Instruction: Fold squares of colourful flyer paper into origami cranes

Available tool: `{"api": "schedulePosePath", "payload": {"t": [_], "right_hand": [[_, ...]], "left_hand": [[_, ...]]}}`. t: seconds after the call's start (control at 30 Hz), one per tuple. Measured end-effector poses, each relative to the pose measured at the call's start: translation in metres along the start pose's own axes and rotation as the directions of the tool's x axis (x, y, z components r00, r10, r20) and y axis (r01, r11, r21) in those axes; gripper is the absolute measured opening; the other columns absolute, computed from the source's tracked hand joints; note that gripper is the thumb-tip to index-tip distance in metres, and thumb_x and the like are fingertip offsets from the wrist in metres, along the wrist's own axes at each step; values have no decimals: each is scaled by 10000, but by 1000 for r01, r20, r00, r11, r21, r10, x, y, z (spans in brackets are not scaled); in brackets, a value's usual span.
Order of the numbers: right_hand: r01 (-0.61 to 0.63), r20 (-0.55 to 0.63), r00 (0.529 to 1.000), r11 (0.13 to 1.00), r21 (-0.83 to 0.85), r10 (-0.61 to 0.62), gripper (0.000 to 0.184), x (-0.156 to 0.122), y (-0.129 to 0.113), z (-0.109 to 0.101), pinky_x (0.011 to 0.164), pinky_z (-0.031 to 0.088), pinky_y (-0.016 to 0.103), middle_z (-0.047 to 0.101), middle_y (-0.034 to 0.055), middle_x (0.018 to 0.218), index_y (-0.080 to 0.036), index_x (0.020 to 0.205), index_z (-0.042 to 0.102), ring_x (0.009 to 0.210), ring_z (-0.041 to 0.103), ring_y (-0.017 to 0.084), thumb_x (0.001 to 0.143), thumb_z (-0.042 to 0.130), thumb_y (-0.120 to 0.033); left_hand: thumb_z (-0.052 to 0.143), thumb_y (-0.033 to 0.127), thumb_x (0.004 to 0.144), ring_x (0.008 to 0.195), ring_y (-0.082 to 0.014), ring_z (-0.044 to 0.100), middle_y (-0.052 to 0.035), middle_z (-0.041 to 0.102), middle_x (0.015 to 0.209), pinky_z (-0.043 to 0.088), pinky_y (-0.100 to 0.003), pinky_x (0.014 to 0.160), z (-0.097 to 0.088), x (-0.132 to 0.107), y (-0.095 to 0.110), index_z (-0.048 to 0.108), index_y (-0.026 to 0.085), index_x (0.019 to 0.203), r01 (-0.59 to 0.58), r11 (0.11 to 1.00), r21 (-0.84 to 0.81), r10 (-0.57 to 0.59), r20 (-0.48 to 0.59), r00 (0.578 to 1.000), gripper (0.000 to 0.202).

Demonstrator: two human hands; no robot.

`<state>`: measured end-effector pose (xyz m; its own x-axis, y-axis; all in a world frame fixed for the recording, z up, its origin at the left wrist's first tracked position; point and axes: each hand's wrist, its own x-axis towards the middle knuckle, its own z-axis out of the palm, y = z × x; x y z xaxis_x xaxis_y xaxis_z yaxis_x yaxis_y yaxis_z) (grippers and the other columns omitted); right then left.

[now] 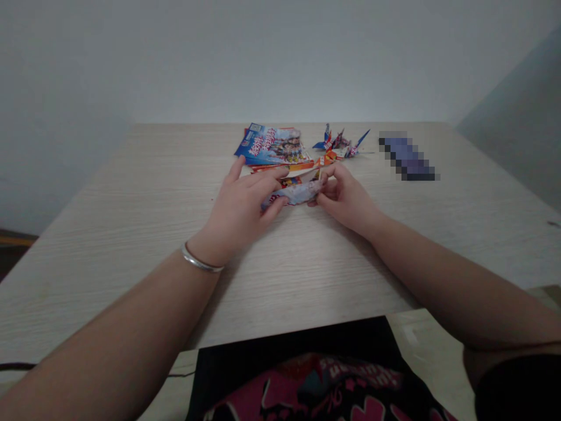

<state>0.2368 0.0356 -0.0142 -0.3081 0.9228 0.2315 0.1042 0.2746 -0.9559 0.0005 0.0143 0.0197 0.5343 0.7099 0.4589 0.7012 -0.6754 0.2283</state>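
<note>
Both my hands meet over a piece of printed paper (297, 190) that is partly folded and lies on the wooden table (144, 199). My left hand (248, 202), with a silver bangle (199, 262) on its wrist, pinches the paper's left end between thumb and fingers. My right hand (344, 196) grips the right end with fingers curled. Just behind the hands lies a stack of colourful printed sheets (272, 146).
Two or three folded paper cranes (339, 143) stand behind my right hand. A blurred dark oblong object (407, 158) lies to the right of them. A pale wall rises behind the table's far edge. My dark patterned clothing shows at the near edge.
</note>
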Motion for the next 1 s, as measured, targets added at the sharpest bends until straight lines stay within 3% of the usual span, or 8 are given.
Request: {"api": "schedulePosePath", "payload": {"t": [0.2, 0.33, 0.47, 0.6, 0.77, 0.9, 1.0], "right_hand": [[74, -22, 997, 988, -134, -77, 97, -6, -4, 2, 677, 582, 309, 711, -21, 865, -254, 936, 562, 714, 726, 133, 885, 613, -318], [103, -13, 994, 965, -240, -109, 159, -7, -7, 1, 787, 604, 347, 748, 14, 921, -228, 992, 669, 802, 734, 157, 853, 592, -247], [72, -8, 997, 949, -307, -78, 210, -7, -12, 1, 745, 606, 330, 770, 20, 896, -214, 980, 723, 756, 720, 161, 775, 680, -230], [52, -121, 989, 962, -268, -87, 116, -4, -11, 2, 753, 604, 345, 777, 11, 839, -224, 850, 747, 739, 713, 167, 768, 745, -306], [40, -205, 976, 983, -177, -76, 105, 0, -9, 1, 730, 574, 339, 760, 7, 779, -217, 765, 744, 714, 692, 163, 730, 768, -314], [-15, -196, 980, 988, -156, -16, 102, 0, -10, -1, 702, 552, 324, 731, -2, 718, -210, 760, 739, 681, 659, 151, 730, 762, -304], [-29, -173, 985, 985, -173, -1, 112, 0, -9, -3, 687, 535, 315, 719, -5, 714, -211, 760, 726, 667, 629, 139, 738, 758, -315]], "left_hand": [[588, 312, 939, 1271, -299, 632, -64, 700, 1370, 360, -563, 1164, 7, -1, -3, 680, 229, 1145, 103, 994, -31, -105, -70, 992, 241], [591, 318, 938, 1267, -320, 633, -57, 713, 1346, 326, -623, 1167, 11, -2, -5, 668, 240, 1082, 106, 993, -52, -110, -101, 989, 181], [595, 318, 938, 1259, -318, 629, -55, 723, 1302, 270, -660, 1191, 12, -2, -6, 668, 241, 1014, 142, 988, -66, -149, -117, 982, 131], [605, 353, 936, 1266, -297, 609, -96, 674, 1353, 409, -551, 1145, 11, -1, -5, 644, 218, 971, 104, 987, -126, -121, -132, 984, 145], [667, 429, 907, 1379, -299, 527, -152, 587, 1432, 423, -490, 1174, 12, -3, -6, 554, 200, 1258, 75, 978, -193, -105, -153, 983, 434], [704, 547, 863, 1479, -353, 415, -192, 459, 1564, 344, -545, 1237, 15, -6, -12, 409, 197, 1493, 69, 979, -190, -85, -75, 994, 779], [703, 576, 843, 1489, -375, 398, -184, 435, 1589, 334, -583, 1235, 17, -7, -17, 389, 218, 1530, 81, 980, -183, -89, -38, 995, 836]]}}
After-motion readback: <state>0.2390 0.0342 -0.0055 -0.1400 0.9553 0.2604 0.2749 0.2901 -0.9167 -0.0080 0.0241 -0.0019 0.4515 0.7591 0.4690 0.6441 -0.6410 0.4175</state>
